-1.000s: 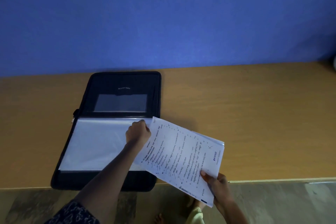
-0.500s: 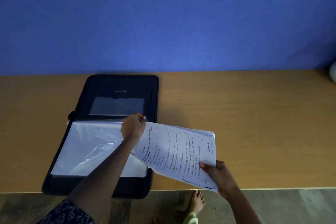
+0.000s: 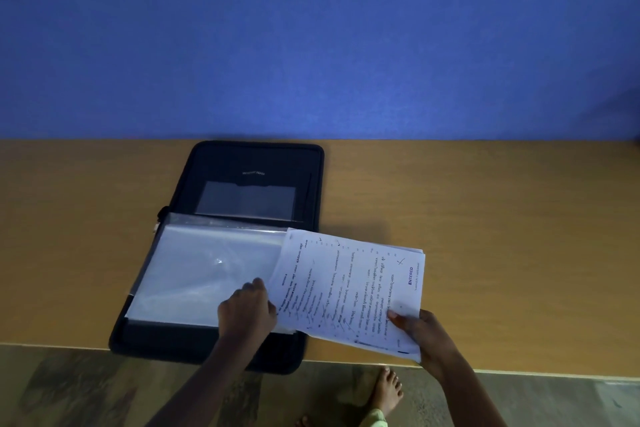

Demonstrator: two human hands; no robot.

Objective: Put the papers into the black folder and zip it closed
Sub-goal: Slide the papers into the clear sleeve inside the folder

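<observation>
The black folder (image 3: pixel 256 163) lies open on the wooden table (image 3: pixel 485 218), its near end hanging over the front edge. Clear plastic sleeves (image 3: pixel 207 270) cover its near half. A stack of printed papers (image 3: pixel 349 288) rests partly over the sleeves' right edge and sticks out to the right. My right hand (image 3: pixel 420 329) pinches the stack's near right corner. My left hand (image 3: pixel 247 310) sits at the stack's left edge, fingers curled on the right edge of the sleeves; exactly what it grips is hidden.
A blue wall (image 3: pixel 311 38) rises behind the table. The table's front edge (image 3: pixel 519 371) runs close to me, with tiled floor (image 3: pixel 69 388) below. A bare foot (image 3: pixel 388 392) stands on the floor under the papers.
My left hand has slid from the sleeves' far right corner toward me along their right edge. The papers have swung flatter and further over the folder.
</observation>
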